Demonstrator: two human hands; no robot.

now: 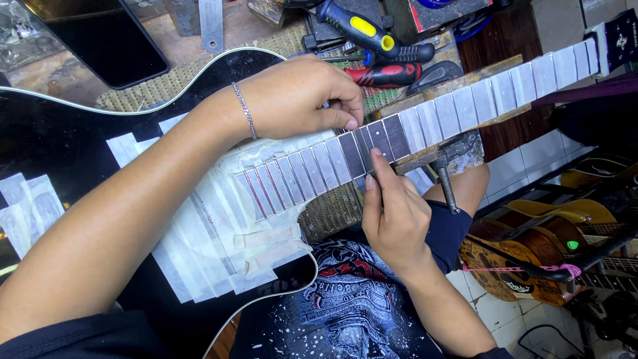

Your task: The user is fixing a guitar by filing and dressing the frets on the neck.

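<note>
Cluttered workbench (199, 26) fills the background, and across it lies a black guitar (60, 133) whose fretboard (372, 143) runs up toward the upper right, most of its spaces covered in pale masking tape (465, 110). On the fretboard's far edge, the left hand (299, 96) rests with fingers curled together, fingertips pinching at the bare dark frets; what it grips is hidden. From the near edge, the right hand (392, 213) presses an extended finger onto the same bare frets. Beyond the fretboard lie screwdrivers (372, 40); below its neck sits a clamp screw (446, 183). More guitars (531, 259) stand further right.
</note>
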